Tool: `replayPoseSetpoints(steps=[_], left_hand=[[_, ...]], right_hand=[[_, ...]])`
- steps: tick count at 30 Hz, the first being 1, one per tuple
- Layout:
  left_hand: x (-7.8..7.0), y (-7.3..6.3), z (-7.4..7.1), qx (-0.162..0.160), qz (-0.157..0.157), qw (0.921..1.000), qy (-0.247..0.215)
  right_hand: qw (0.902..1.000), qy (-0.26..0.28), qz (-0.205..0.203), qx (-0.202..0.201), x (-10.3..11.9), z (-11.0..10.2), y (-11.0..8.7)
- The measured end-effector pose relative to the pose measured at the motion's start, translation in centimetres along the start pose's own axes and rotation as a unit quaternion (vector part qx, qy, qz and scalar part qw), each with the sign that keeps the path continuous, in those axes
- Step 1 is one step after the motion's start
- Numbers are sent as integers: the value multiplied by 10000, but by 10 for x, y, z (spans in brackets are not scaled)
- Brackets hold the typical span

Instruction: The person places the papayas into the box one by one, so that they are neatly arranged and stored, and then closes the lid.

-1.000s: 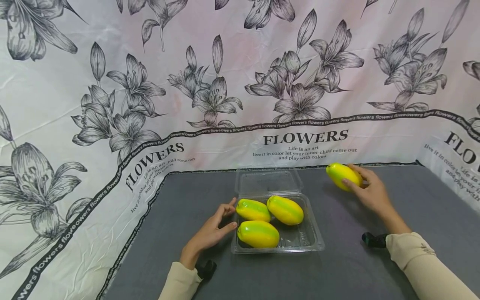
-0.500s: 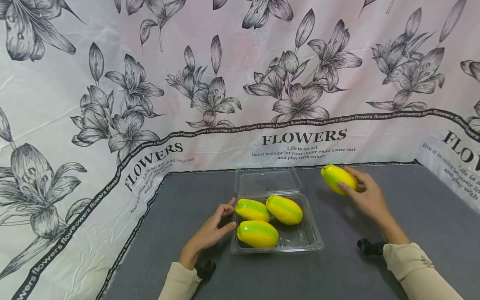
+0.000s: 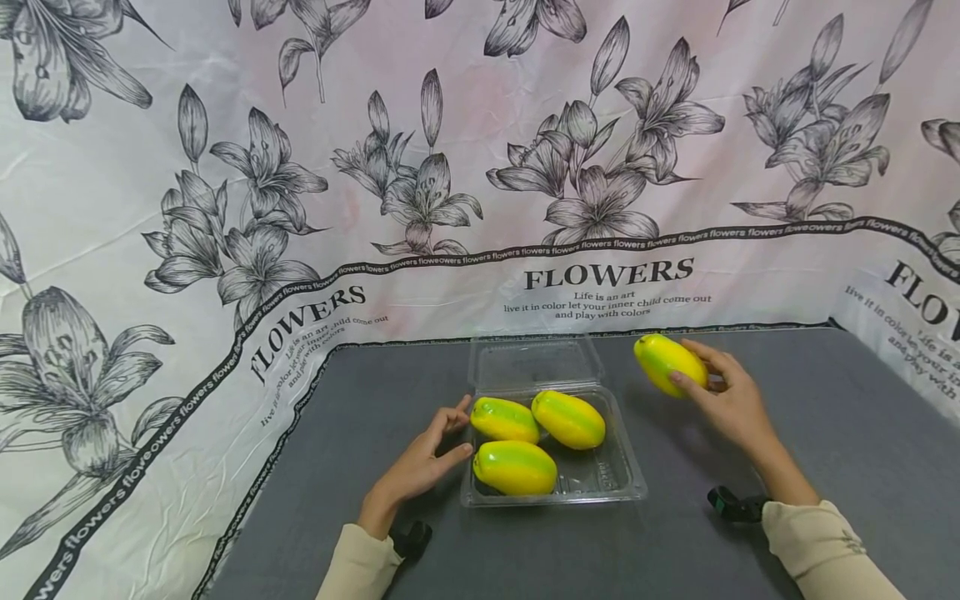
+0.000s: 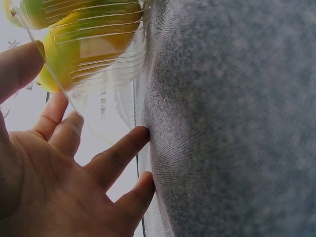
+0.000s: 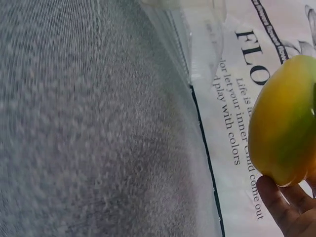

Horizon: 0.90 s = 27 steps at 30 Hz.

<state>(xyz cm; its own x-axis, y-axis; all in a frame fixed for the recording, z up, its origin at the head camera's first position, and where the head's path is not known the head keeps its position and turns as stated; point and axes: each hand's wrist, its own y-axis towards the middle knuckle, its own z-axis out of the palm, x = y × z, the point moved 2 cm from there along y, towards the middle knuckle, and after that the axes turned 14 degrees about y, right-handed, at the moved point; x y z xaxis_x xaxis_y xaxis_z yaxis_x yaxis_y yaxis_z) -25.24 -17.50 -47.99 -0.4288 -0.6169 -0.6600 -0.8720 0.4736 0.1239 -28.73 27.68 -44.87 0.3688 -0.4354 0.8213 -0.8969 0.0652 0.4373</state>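
Note:
My right hand (image 3: 731, 400) grips a glossy yellow-green mango (image 3: 663, 365) above the table, right of a clear plastic clamshell box (image 3: 633, 467). In the right wrist view, fingertips touch the end of that mango (image 5: 281, 123). Inside the box lie three similar ones: a back left mango (image 3: 505, 419), a back right mango (image 3: 570, 419) and a front left mango (image 3: 516, 467). The box's front right part shows its bare bottom. My left hand (image 3: 416, 467) rests at the box's left side, fingers spread. The left wrist view shows its thumb (image 4: 22, 66) against the clear rim.
The box's clear lid (image 3: 536, 364) lies folded back, toward the rear of the grey table (image 3: 375, 400). Behind stands a white cloth (image 3: 420, 300) printed with flowers and lettering. Each wrist wears a black strap device, such as the right wrist camera (image 3: 737, 505).
My right hand has carried the mango a little left and toward me, nearer the box. The left hand and the mangoes in the box stay in place.

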Motion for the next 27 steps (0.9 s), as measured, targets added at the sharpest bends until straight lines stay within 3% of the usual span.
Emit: replayPoseSetpoints(steps=[12, 27], left_hand=[[-3, 0, -1, 39, -7, 10000, -69], [-1, 0, -1, 21, 26, 10000, -36]], right_hand=[[9999, 33, -53, 113, 14, 2, -4], [9961, 469, -402, 636, 34, 9, -8]])
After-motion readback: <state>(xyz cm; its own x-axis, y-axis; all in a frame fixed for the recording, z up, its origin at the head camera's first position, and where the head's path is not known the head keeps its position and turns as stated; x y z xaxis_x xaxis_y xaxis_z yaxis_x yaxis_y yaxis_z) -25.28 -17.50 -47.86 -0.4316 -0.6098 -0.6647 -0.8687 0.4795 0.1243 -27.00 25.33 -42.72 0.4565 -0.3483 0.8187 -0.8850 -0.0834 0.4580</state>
